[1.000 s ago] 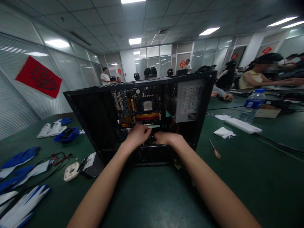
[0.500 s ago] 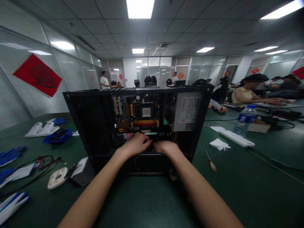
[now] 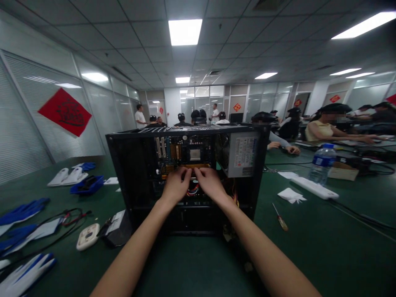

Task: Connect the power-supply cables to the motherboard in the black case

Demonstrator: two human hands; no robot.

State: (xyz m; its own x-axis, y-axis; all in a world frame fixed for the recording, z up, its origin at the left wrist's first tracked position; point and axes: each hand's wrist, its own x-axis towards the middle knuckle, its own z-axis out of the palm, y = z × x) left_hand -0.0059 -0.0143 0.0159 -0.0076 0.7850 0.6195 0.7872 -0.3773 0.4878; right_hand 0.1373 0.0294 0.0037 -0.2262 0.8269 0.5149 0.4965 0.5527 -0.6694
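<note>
An open black computer case (image 3: 130, 165) lies on its side on the green table, its motherboard (image 3: 182, 150) facing me and a grey power supply (image 3: 244, 152) at its right. Both my hands reach inside it. My left hand (image 3: 175, 185) and my right hand (image 3: 208, 181) sit side by side at the lower edge of the motherboard, fingertips pressed on the yellow-orange slots there. The fingers are curled down. Red and coloured wires (image 3: 193, 190) show between the hands. Whether anything is pinched in the fingers is hidden.
A screwdriver (image 3: 281, 218) and a white tissue (image 3: 291, 194) lie right of the case, with a power strip (image 3: 314, 187) and water bottle (image 3: 321, 164) beyond. Left lie a white round part (image 3: 88, 236), a dark box (image 3: 116, 227), cables, blue-white gloves (image 3: 24, 274) and a blue tray (image 3: 86, 185). Other people sit along the far side.
Both hands have moved up from the case's lower front edge to the motherboard's bottom slots. The camera view has shifted, with the case now further right.
</note>
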